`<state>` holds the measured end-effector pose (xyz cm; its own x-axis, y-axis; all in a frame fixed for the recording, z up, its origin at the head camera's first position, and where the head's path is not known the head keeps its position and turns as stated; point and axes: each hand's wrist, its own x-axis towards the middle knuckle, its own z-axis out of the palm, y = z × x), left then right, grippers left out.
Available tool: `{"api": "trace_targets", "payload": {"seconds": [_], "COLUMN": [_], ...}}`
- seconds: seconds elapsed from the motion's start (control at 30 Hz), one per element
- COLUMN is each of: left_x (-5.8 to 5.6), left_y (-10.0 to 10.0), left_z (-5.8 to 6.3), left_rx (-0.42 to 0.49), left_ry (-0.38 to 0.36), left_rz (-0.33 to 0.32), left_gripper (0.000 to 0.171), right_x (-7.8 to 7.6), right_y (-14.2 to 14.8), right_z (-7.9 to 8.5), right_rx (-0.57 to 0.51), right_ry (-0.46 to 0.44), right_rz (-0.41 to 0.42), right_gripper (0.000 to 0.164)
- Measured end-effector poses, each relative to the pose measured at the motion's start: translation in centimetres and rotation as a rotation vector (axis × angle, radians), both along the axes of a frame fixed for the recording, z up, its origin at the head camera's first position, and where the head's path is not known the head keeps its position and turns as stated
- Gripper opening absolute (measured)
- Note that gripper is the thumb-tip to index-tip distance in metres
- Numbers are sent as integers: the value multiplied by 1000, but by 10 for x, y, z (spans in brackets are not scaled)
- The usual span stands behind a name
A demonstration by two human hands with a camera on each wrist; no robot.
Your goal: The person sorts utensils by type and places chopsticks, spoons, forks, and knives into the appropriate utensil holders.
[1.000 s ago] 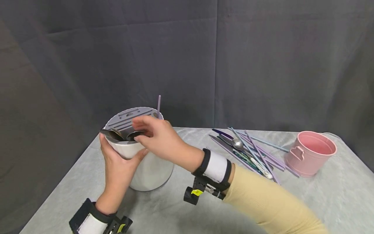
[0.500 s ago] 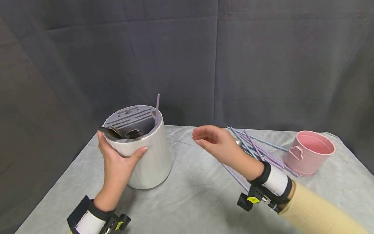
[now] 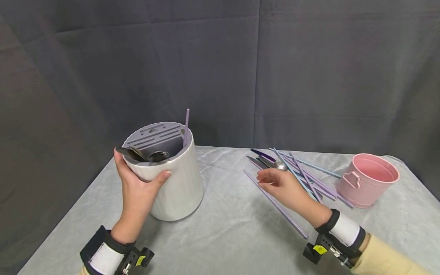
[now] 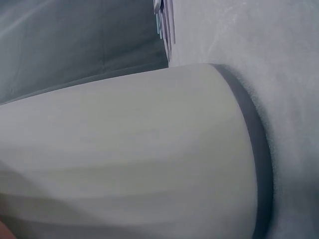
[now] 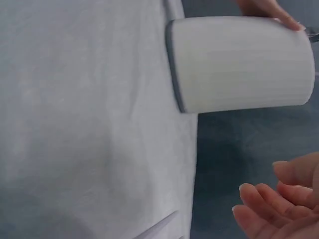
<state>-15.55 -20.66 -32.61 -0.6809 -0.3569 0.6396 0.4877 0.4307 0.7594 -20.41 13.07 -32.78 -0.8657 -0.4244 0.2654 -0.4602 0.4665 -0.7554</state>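
My left hand (image 3: 137,193) grips the near-left rim of a white utensil holder (image 3: 180,183), thumb across its front and fingers round the left side. The holder's grey slotted insert (image 3: 154,133) faces up. A dark spoon (image 3: 159,156) and other metal cutlery (image 3: 130,153) poke from its near opening; a lilac stick (image 3: 186,124) stands at its right. My right hand (image 3: 287,189), fingers loosely bent and holding nothing, hovers over the table by a lone lilac stick (image 3: 278,208). Beyond it lies a pile of lilac and blue sticks (image 3: 311,179) with a spoon (image 3: 280,165) and knives, partly hidden.
At the right stands a pink bucket (image 3: 369,191) with a small side handle, close to the pile's right end. Pale grey cloth (image 3: 220,244) covers the table. A dark curtain (image 3: 220,76) hangs behind the back edge.
My right hand has left the holder's opening and swung right, down to the cutlery pile. My left hand keeps its grip on the holder, which has barely moved.
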Motion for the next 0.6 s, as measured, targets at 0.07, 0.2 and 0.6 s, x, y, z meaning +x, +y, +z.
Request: {"api": "trace_targets", "payload": {"seconds": [0.07,0.2,0.6], "left_x": [0,0,1], "left_y": [0,0,0], "left_z": [0,0,0], "left_rx": [9,21,-3], "left_ry": [-22,-82,-108], "left_rz": [1,13,35], "left_gripper": [129,129,128], "right_x": [0,0,-10], "right_y": [4,9,16], "right_z": [-7,-21,-47], "right_rx": [39,194,563], "right_ry": [3,-31,-54], "right_rz": [-11,-59,-120], "right_gripper": [23,27,27]}}
